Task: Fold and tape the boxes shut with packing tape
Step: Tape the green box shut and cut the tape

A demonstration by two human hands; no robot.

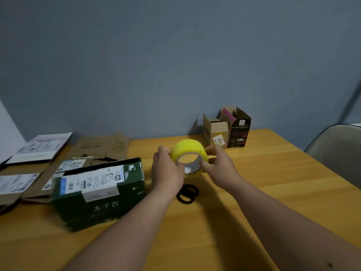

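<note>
Wooden table [254, 192]: tape roll [188, 155] gripped by left hand [168, 169] and right hand [220, 165], right of green box [101, 192], untaped.

One roll of yellow packing tape [189, 155] is in view. Two bare hands show: a left hand [167, 171] and a right hand [219, 163]. Three assembled boxes stand on the yellow wooden surface [273, 192]: one dark green cardboard box with a white shipping label [99, 190], one small brown cardboard box with open flaps [214, 132], and one black cardboard box with open flaps [239, 132]. One pair of black-handled scissors [188, 193] lies there. Several flattened brown cardboard pieces [101, 145] are spread at the left; overlap makes their exact number unclear. One grey chair [336, 151] stands at the right edge.
</note>
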